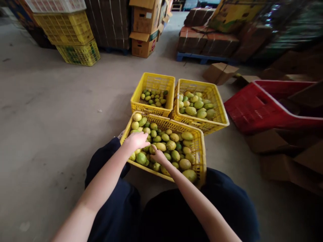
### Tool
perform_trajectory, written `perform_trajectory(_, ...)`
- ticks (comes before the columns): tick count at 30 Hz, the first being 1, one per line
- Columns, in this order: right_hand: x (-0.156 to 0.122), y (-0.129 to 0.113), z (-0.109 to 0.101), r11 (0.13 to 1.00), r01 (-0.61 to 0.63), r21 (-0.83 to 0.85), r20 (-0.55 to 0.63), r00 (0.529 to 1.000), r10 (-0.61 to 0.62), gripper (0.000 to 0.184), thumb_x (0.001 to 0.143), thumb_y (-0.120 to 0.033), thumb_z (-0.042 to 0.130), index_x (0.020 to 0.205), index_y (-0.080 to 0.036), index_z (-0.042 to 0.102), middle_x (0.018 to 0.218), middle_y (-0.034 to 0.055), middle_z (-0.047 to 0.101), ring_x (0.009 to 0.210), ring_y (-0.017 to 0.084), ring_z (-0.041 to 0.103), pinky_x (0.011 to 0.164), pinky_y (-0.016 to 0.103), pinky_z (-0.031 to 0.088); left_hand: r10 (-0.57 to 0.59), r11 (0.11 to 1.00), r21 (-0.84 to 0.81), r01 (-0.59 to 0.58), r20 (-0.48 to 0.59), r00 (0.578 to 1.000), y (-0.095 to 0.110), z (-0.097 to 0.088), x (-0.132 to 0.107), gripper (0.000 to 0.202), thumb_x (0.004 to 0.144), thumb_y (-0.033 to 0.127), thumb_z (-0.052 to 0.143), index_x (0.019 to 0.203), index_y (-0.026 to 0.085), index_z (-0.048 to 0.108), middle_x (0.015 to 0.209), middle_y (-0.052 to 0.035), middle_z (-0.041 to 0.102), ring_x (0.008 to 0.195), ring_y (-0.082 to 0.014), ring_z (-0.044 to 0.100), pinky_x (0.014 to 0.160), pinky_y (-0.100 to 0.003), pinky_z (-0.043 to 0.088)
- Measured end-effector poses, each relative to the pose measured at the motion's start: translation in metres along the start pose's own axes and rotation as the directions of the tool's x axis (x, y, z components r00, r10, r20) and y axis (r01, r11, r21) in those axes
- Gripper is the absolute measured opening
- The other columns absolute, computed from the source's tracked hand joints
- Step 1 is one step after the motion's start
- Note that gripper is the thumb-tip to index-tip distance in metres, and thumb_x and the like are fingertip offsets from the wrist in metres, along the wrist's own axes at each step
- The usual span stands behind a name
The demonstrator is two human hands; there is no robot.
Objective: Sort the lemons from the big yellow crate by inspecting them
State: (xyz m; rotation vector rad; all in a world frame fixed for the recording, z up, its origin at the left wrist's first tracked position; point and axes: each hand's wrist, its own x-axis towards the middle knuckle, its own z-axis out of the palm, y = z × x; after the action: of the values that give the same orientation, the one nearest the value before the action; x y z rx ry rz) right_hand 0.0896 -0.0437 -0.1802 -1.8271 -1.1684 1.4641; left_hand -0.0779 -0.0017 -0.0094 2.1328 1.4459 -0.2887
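A yellow plastic crate [200, 148] full of green-yellow fruits [174, 141] sits on the floor between my knees. My left hand [137, 139] rests on the fruits at the crate's left side, fingers curled over one of them. My right hand [158, 155] reaches into the middle of the pile, its fingers closed around a yellowish fruit [159, 146]. Two more yellow crates stand just beyond: the left one [151, 80] holds small green fruits, the right one [217, 101] holds larger ones.
A red crate [254, 107] lies tilted at the right, with flattened cardboard [285, 158] by it. Stacked yellow crates [68, 37] stand at the back left, cardboard boxes [143, 33] and a loaded pallet [209, 42] behind. Bare concrete floor [50, 111] spreads to the left.
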Motion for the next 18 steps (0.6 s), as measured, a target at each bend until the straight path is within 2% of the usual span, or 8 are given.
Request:
perform_trajectory(5, 0.007, 0.006, 0.006, 0.997, 0.016, -0.079, -0.009, 1.000, -0.017, 0.044, 0.063, -0.003, 0.070, 0.102, -0.024, 0.065, 0.081, -0.0003, 0.059, 0.110, 0.024, 0.058, 0.100, 0.031, 0.039, 0.017, 0.999, 0.048, -0.018, 0.022, 1.000, 0.007, -0.008, -0.005, 0.042, 0.092, 0.035, 0.052, 0.123, 0.008, 0.059, 0.127, -0.0228, 0.062, 0.117, -0.0367, 0.061, 0.097, -0.044, 0.046)
perform_trajectory(10, 0.008, -0.003, 0.008, 0.997, 0.031, -0.074, -0.016, 0.999, -0.032, 0.045, 0.064, -0.005, 0.069, 0.104, -0.025, 0.064, 0.087, 0.0009, 0.066, 0.107, 0.023, 0.061, 0.094, 0.030, 0.045, 0.001, 0.998, 0.066, -0.004, 0.055, 0.999, 0.009, -0.012, -0.007, 0.043, 0.093, 0.036, 0.051, 0.126, 0.009, 0.058, 0.128, -0.0222, 0.063, 0.117, -0.0345, 0.062, 0.096, -0.041, 0.048)
perform_trajectory(12, 0.009, -0.019, 0.005, 0.998, 0.045, -0.051, -0.013, 0.999, -0.046, 0.047, 0.064, -0.008, 0.070, 0.107, -0.026, 0.063, 0.087, -0.0012, 0.067, 0.100, 0.021, 0.063, 0.087, 0.028, 0.049, -0.009, 0.998, 0.059, 0.006, 0.054, 0.998, 0.007, -0.012, -0.006, 0.043, 0.093, 0.038, 0.051, 0.125, 0.010, 0.059, 0.127, -0.0209, 0.064, 0.116, -0.0331, 0.062, 0.096, -0.039, 0.047)
perform_trajectory(14, 0.005, -0.044, -0.003, 0.996, 0.083, 0.046, 0.002, 0.997, -0.083, 0.050, 0.065, -0.010, 0.072, 0.111, -0.028, 0.062, 0.087, -0.0042, 0.067, 0.089, 0.018, 0.064, 0.078, 0.025, 0.052, -0.014, 0.998, 0.054, 0.012, 0.032, 0.999, 0.002, -0.010, -0.004, 0.042, 0.092, 0.038, 0.054, 0.124, 0.012, 0.060, 0.126, -0.0193, 0.065, 0.116, -0.0313, 0.063, 0.096, -0.037, 0.047)
perform_trajectory(16, -0.008, -0.076, -0.018, 0.936, 0.157, 0.316, 0.031, 0.984, -0.175, 0.055, 0.064, -0.010, 0.074, 0.114, -0.028, 0.061, 0.085, -0.0056, 0.068, 0.075, 0.014, 0.064, 0.067, 0.023, 0.054, -0.020, 0.999, 0.049, 0.020, 0.015, 1.000, -0.004, -0.006, 0.000, 0.039, 0.089, 0.036, 0.058, 0.121, 0.014, 0.062, 0.124, -0.0177, 0.067, 0.115, -0.0301, 0.063, 0.097, -0.037, 0.047)
perform_trajectory(18, -0.030, -0.106, -0.040, 0.836, 0.238, 0.495, 0.056, 0.951, -0.304, 0.061, 0.063, -0.012, 0.077, 0.119, -0.029, 0.058, 0.081, -0.0067, 0.067, 0.066, 0.012, 0.063, 0.063, 0.021, 0.055, -0.029, 0.999, 0.043, 0.028, 0.024, 0.999, -0.010, 0.002, 0.006, 0.035, 0.084, 0.031, 0.066, 0.115, 0.015, 0.065, 0.120, -0.0168, 0.069, 0.111, -0.0305, 0.065, 0.097, -0.039, 0.048)
